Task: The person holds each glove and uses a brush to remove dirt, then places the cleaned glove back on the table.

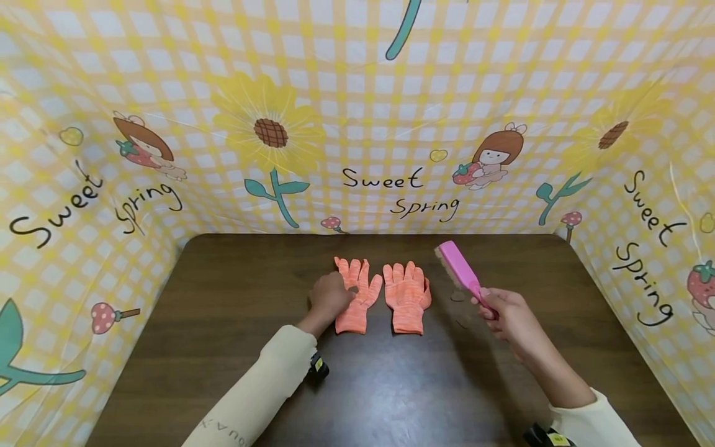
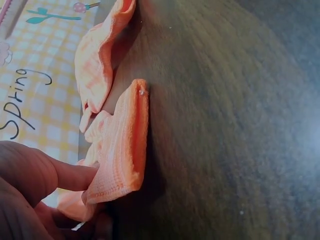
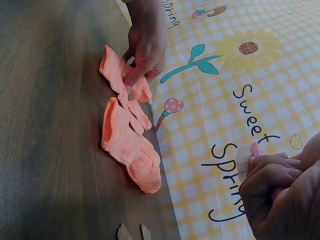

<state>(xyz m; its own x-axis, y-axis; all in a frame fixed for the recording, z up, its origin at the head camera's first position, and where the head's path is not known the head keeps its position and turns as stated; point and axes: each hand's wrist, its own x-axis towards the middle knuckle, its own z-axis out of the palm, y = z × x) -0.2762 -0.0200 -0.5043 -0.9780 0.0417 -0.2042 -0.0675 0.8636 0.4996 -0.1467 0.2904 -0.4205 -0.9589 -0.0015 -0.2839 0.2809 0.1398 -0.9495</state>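
Two orange knitted gloves lie side by side on the brown table, cuffs toward me. My left hand (image 1: 331,295) pinches the side of the left glove (image 1: 352,320); in the left wrist view the thumb lies on top near its cuff, which stands slightly raised. Beside it rests the right glove (image 1: 404,304), untouched, fingers pointing away. To the right, my right hand (image 1: 511,313) grips a pink brush (image 1: 459,264) by its handle, holding it above the table. Its pale bristles face left and down. Most of the left fingertips are hidden under the glove.
Two small thin scraps, a nearer one (image 1: 462,323) and a farther one (image 1: 457,297), lie on the table (image 1: 234,372) right of the gloves. A yellow checked cloth (image 1: 368,124) with printed flowers and lettering walls in the back and both sides.
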